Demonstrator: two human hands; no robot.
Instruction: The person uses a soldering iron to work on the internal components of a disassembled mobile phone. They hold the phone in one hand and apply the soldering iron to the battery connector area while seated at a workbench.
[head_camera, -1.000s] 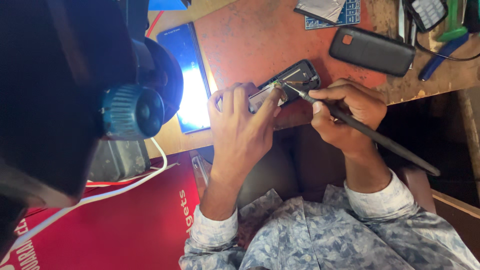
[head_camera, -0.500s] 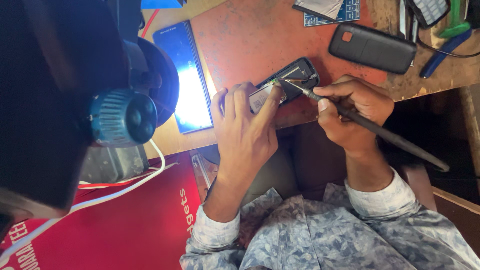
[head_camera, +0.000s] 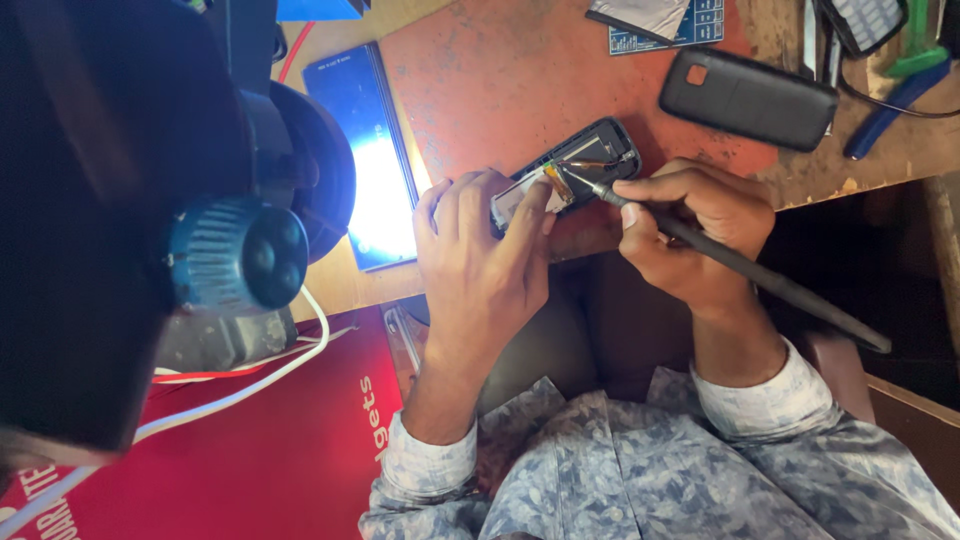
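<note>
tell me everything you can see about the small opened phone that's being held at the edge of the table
The opened phone is a small, dark, bar-shaped handset with its back off, showing inner parts, a pale panel and a small orange-brown strip. It lies slanted at the worn reddish table's near edge. The left hand grips its lower end, fingertips on the pale panel. The right hand holds a long dark tool whose metal tip touches the exposed inside.

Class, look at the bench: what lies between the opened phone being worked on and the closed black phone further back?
In the head view, only bare reddish bench top lies between the opened phone and the closed black phone.
</note>
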